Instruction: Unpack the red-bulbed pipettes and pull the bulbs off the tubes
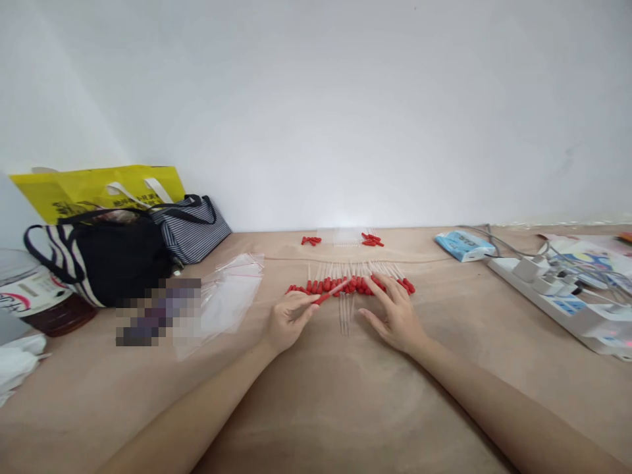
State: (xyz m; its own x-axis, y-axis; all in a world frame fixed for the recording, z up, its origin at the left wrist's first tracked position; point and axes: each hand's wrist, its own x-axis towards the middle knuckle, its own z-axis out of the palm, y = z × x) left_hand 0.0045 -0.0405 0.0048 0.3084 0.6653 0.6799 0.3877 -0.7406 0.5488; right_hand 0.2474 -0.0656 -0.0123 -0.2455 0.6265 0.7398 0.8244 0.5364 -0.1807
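A row of several clear glass droppers with red rubber bulbs (355, 284) lies across the middle of the tan table (316, 395). My left hand (289, 320) is closed in a pinch on one red-bulbed dropper (332, 293), held slanted at the row's near edge. My right hand (392, 313) lies open, fingers spread, its fingertips touching the red bulbs at the row's right end. A few bare glass tubes (344, 315) lie between my hands. Two small heaps of loose red bulbs (311, 240) (372, 239) sit near the wall.
Clear zip bags (227, 293) lie left of my hands. Further left stand a striped black bag (106, 257), a yellow bag (99, 187) and a jar (39, 296). On the right are a blue packet (463, 245) and a white power strip (567, 296) with cables.
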